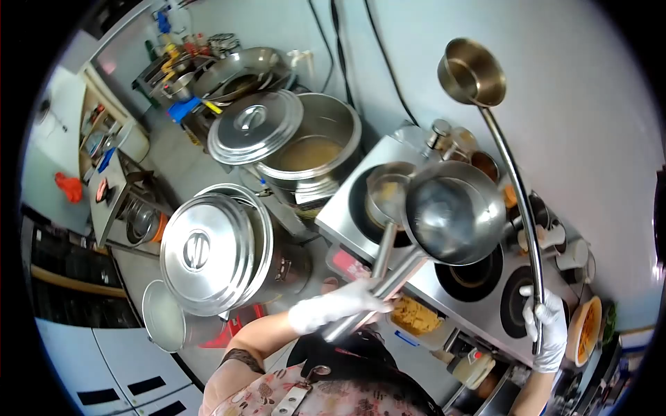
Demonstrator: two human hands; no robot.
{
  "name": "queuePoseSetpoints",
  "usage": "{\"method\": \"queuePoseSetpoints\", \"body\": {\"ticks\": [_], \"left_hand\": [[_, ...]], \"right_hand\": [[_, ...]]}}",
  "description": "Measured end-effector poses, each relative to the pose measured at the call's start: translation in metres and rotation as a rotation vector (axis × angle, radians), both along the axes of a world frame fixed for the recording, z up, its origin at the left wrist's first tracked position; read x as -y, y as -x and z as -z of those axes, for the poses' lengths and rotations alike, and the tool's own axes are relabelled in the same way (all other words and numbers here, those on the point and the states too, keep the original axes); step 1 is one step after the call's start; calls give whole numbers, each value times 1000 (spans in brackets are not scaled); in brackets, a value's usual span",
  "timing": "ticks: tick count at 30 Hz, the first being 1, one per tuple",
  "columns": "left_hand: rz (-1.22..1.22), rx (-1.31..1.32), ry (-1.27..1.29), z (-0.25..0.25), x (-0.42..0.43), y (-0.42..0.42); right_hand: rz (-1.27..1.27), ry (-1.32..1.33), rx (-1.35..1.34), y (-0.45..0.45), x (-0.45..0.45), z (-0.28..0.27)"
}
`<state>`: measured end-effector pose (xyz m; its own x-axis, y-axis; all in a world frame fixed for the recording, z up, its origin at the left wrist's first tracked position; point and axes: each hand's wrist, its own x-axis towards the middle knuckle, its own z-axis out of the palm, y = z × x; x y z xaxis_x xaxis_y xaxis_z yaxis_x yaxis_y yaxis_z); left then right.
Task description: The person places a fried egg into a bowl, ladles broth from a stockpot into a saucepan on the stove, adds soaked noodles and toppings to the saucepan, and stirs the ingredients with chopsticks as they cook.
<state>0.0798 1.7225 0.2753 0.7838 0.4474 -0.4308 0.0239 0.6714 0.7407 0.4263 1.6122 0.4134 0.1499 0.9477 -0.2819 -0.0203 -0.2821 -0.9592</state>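
My left hand [340,306], in a white glove, is closed round the long metal handle of a steel pan [454,211]. The pan is tilted above the stove, its inside shiny and slightly blurred. My right hand [548,326], also gloved in white, grips the long curved handle of a ladle [472,71], whose deep metal cup is raised high against the wall. Beside the held pan, a smaller pan [385,191] with something yellowish in it sits on the left burner, its handle reaching toward my left hand. Two other black burners [472,274] show on the stovetop [423,281].
Large lidded pots [201,253] stand on the left, one half-open pot [309,152] holding brownish liquid. A tub of yellow food [416,317] sits at the stove's front. An orange-filled bowl [588,331] is right of my right hand. Cups and jars line the wall.
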Motion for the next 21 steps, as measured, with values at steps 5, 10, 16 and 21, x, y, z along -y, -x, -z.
{"method": "queuePoseSetpoints", "body": {"ticks": [5,10,16,21], "left_hand": [[-309,-269,-103,-34,7,146],[-840,-379,12,-19,28,239],[-1167,-324,-69,-18,16,294],[-1266,-279,-86,-14,-12,312]], "right_hand": [[-209,183,108,53,-111,3],[-467,327,185,121,-222,33],[-705,424,529,202,-347,92],[-926,395,1162,296,-441,154]]}}
